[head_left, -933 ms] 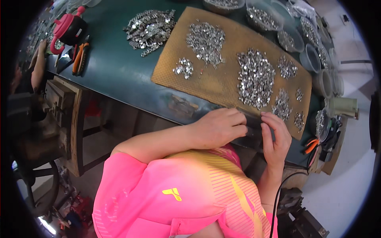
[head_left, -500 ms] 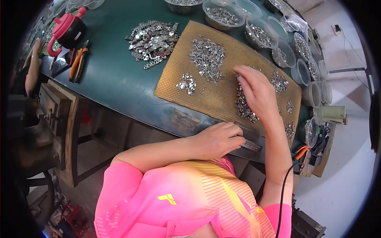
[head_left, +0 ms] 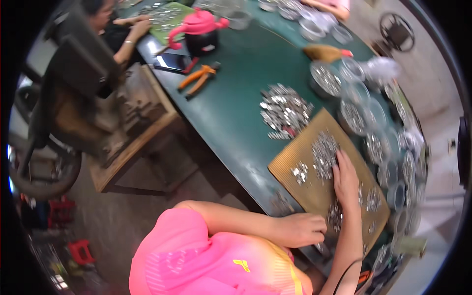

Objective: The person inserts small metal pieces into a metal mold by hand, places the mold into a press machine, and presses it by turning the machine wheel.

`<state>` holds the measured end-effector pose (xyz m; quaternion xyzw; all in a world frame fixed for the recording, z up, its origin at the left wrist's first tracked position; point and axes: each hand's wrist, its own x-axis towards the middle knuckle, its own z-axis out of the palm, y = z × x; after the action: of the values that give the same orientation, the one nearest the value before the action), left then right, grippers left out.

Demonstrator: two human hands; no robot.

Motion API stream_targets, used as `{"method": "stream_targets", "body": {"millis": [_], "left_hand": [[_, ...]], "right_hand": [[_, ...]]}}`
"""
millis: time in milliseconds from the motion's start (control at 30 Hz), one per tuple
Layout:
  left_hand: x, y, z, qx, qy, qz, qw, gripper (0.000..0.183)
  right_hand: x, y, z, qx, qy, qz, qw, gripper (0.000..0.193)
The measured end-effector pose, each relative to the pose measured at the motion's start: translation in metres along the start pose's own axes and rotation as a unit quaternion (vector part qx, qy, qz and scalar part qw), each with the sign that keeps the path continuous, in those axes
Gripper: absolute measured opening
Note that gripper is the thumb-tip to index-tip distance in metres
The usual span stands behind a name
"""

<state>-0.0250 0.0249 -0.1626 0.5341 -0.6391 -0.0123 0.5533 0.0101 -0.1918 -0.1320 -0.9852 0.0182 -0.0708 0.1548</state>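
My right hand [head_left: 347,182] reaches over a tan textured mat [head_left: 287,164], its fingers stretched out at the edge of a large heap of small metal pieces [head_left: 324,156]. Thumb and fingers look slightly apart. My left hand [head_left: 301,230] rests at the table's front edge with its fingers curled together; what they hold is hidden, though a small shiny metal part [head_left: 320,247] shows just below them. On the mat also lie a small pile of shiny squares [head_left: 299,173] and a darker pile [head_left: 335,216], partly covered by my right forearm.
A pile of linked metal strips [head_left: 285,110] lies beyond the mat on the green table [head_left: 231,123]. Clear tubs of metal parts [head_left: 354,115] line the right. Orange-handled pliers [head_left: 199,78], a phone [head_left: 173,62] and a pink-lidded black pot [head_left: 201,37] stand far left, near a co-worker's hands [head_left: 140,24].
The view has swung left, so the table sits further right and a co-worker shows. My right hand has gone from the darker pile to the large heap. My left hand stays at the table edge.
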Motion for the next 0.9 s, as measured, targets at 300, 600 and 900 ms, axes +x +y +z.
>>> {"method": "stream_targets", "body": {"millis": [300, 600, 900], "left_hand": [[-0.01, -0.034, -0.063, 0.259, -0.078, -0.11, 0.956, 0.032], [0.01, -0.045, -0.071, 0.316, -0.048, -0.036, 0.947, 0.042], [0.025, -0.059, -0.088, 0.383, -0.168, -0.06, 0.907, 0.049]], "right_hand": [[-0.038, -0.036, -0.016, -0.06, -0.026, -0.066, 0.996, 0.04], [-0.07, -0.056, -0.025, -0.071, -0.021, -0.112, 0.991, 0.036], [-0.075, -0.052, -0.028, -0.085, -0.019, -0.101, 0.991, 0.033]]}}
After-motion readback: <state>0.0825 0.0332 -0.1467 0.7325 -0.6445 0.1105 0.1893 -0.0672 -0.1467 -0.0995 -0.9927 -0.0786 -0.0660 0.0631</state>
